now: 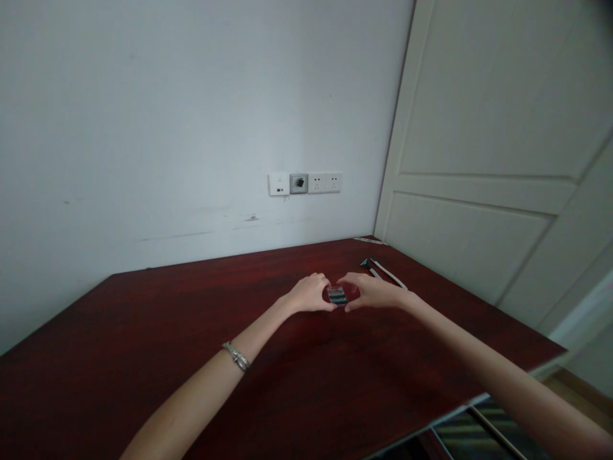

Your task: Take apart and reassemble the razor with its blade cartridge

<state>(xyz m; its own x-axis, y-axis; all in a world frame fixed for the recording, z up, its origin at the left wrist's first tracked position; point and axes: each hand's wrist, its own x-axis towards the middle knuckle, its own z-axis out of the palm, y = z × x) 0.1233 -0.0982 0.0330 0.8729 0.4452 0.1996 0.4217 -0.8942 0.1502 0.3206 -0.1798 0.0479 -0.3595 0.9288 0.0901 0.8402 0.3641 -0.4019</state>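
Note:
A small clear box [337, 295] with dark and green stripes lies on the dark red table, between my two hands. My left hand [312, 293] curves around its left side, thumb at the near corner and fingers at the far one, seemingly touching it. On the other side my right hand [371, 292] forms a wide C, its thumb and fingers apart. A gap shows between that palm and the box, while the fingertips come close to its right corners. Whether they touch it I cannot tell.
Beyond my right hand lie a thin tool with a dark head [370, 266] and a slim white stick [389, 273]. A pale strip [370, 241] is at the table's far corner. Wall sockets [325, 183] sit above the table [158, 319]; a white panelled door [479, 160] stands at right.

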